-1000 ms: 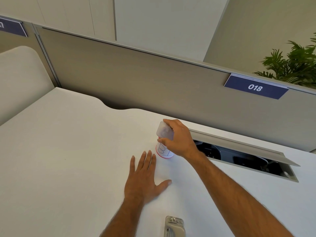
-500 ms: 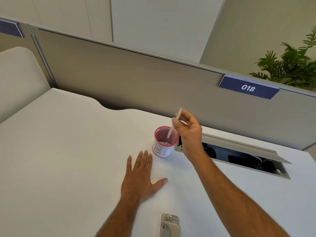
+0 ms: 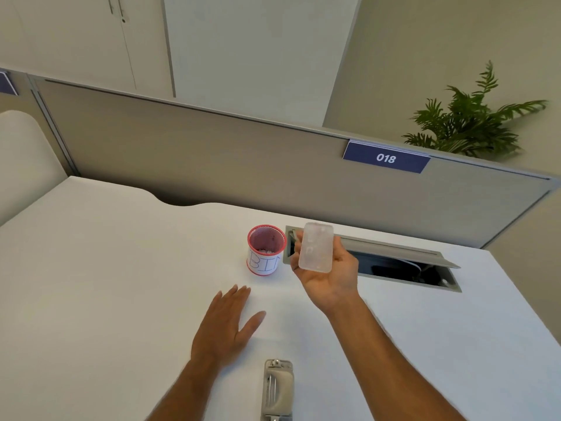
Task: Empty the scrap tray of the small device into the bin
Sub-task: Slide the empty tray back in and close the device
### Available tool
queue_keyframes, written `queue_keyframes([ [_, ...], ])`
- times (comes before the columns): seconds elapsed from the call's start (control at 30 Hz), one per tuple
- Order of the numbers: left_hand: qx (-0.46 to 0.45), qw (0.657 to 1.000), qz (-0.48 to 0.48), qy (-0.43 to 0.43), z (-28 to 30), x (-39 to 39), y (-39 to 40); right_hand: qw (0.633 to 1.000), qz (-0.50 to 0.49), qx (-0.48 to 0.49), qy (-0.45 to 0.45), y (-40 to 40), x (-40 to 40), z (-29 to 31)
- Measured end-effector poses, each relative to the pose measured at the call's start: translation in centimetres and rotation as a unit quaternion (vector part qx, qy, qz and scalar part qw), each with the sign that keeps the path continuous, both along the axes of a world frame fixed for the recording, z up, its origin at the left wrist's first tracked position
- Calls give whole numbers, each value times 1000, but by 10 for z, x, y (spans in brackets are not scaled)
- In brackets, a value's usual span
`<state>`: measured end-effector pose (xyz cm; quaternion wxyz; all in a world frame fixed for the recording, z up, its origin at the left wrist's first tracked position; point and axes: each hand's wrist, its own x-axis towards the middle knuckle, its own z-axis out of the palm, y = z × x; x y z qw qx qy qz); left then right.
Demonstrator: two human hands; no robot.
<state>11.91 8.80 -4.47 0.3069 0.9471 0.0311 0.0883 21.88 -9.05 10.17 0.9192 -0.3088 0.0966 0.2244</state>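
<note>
A small red mesh cup (image 3: 266, 250) with a white label reading "BIN" stands on the white desk; pale scraps lie at its bottom. My right hand (image 3: 328, 273), palm up, holds a translucent white scrap tray (image 3: 315, 247) just right of the bin, its flat face turned toward me. My left hand (image 3: 227, 325) lies flat on the desk, fingers spread, in front of the bin and apart from it. The small grey device (image 3: 277, 390), a hole punch, lies on the desk at the near edge of view.
An open cable hatch (image 3: 394, 262) with a raised grey flap is sunk into the desk behind my right hand. A grey partition (image 3: 212, 159) with a blue "018" sign runs along the back. A plant (image 3: 467, 123) stands behind it.
My right hand lifted the tray off the bin's mouth, tilted it edge-on above the rim, then turned palm up and drew it to the right. My left hand stayed flat.
</note>
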Motion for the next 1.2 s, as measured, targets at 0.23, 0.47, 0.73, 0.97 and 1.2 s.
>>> queue_keyframes([
  [0.23,-45,996,-73,-5,3,-46,-11,995,-27,-38,82,-38,-58,-41],
  [0.47,-5,979,-200,33,2,-81,-24,989,-36,-54,130,-66,-120,-78],
  [0.73,-29,982,-176,56,2,-92,-40,984,-56,-69,151,-85,-159,-85],
  [0.97,-91,982,-149,75,11,-93,-47,984,-69,-81,146,-95,-172,-77],
  [1.2,-184,974,-122,46,39,-102,-60,984,-62,-75,149,-103,-183,-72],
])
